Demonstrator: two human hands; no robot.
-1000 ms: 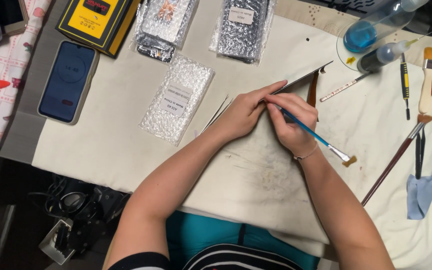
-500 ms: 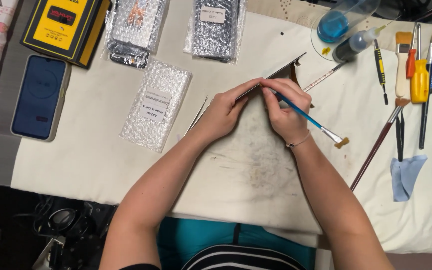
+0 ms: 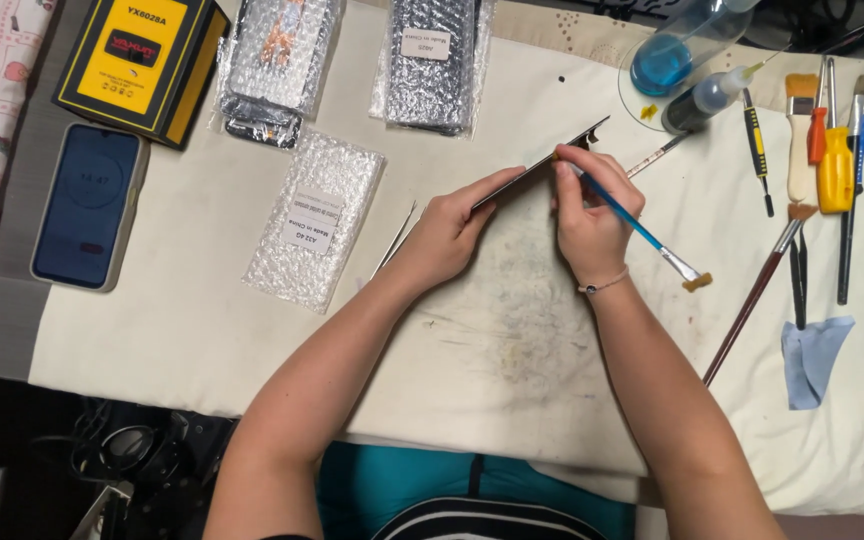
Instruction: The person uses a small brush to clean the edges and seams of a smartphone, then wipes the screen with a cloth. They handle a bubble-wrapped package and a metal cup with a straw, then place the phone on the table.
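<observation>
Gripping brush [image 3: 642, 233], right hand [image 3: 584, 215] edged along panel [image 3: 542, 165].

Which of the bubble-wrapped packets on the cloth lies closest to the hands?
The flat white-labelled bubble-wrap packet, lying alone just beside the left hand; the other two sit farther up.

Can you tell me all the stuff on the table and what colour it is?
thin dark panel: 1, dark, held on edge at the middle of the cloth
blue brush: 1, blue handle, in the right hand
bubble-wrap packets: 3, clear, upper left of the cloth
yellow box: 1, yellow and black, top left
phone: 1, dark blue, far left
blue liquid bottle: 1, clear, top right
hand tools: several, mixed colours, right side
cloth: 1, cream, stained, covering the table
left hand: steadies the panel
right hand: at the panel's upper end
</observation>
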